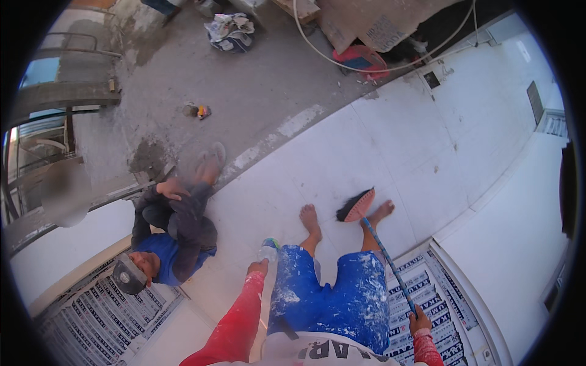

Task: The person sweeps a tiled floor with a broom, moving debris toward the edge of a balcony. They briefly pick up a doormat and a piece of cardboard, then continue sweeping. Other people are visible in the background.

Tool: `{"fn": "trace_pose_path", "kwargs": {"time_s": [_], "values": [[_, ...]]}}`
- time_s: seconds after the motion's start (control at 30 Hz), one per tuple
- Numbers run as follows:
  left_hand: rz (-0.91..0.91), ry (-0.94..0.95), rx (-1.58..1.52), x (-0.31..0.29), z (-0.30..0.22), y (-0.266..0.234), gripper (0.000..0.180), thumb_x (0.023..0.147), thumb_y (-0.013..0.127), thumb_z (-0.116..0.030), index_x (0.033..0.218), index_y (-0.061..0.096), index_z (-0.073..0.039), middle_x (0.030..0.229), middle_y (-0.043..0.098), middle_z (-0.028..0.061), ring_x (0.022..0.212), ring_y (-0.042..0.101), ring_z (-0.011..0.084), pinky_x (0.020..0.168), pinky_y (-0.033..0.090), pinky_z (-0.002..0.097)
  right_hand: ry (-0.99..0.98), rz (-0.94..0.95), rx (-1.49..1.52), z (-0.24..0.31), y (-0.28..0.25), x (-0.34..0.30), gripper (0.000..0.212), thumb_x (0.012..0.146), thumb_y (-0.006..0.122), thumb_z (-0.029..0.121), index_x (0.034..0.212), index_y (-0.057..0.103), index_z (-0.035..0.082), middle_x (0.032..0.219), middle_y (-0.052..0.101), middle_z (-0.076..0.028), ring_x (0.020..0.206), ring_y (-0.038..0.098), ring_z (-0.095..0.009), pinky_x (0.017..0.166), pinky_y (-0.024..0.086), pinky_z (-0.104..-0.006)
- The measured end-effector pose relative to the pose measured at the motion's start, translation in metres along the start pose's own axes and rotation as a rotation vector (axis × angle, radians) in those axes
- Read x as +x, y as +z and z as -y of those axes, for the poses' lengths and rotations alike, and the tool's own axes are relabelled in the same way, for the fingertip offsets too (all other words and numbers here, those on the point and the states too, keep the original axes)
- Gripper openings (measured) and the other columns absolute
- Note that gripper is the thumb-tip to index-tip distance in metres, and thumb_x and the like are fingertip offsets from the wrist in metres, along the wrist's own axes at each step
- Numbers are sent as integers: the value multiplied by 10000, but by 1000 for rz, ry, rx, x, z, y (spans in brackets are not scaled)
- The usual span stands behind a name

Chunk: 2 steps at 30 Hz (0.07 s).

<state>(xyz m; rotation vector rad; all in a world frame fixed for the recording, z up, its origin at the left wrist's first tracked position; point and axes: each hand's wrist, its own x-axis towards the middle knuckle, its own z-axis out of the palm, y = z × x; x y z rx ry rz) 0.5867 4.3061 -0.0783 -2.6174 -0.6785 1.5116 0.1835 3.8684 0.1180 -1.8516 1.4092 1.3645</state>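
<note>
My right hand, at the lower right, is closed around the blue patterned handle of a broom. The broom's pink head with dark bristles is beside my right foot, over the white tiled floor. In my left hand, left of my paint-spattered blue shorts, is a clear plastic bottle with green and blue on its far end. The fingers are wrapped around it, and the hand hides part of it.
At left a person in a cap and blue top sits at the tiles' edge. Beyond lies grey concrete with a small yellow-orange item and a white sack. Cardboard, a pale hose and a red item are at the back.
</note>
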Motion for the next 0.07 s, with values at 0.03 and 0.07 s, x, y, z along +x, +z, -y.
{"fn": "trace_pose_path", "kwargs": {"time_s": [0.03, 0.07], "values": [[-50, 29, 46, -3, 7, -8, 677, 765, 504, -562, 983, 669, 57, 1040, 619, 304, 1035, 587, 431, 926, 439, 461, -16, 0, 29, 10, 14, -7, 467, 889, 508, 340, 1324, 487, 174, 1133, 622, -179, 990, 608, -373, 904, 437, -483], [-14, 27, 63, -5, 16, -19, 704, 762, 508, -584, 1012, 662, 56, 1068, 608, 307, 1063, 575, 425, 940, 433, 460, -113, -34, 61, 35, 22, 20, 467, 889, 508, 340, 1324, 487, 174, 1133, 622, -179, 990, 608, -373, 904, 437, -483]]}}
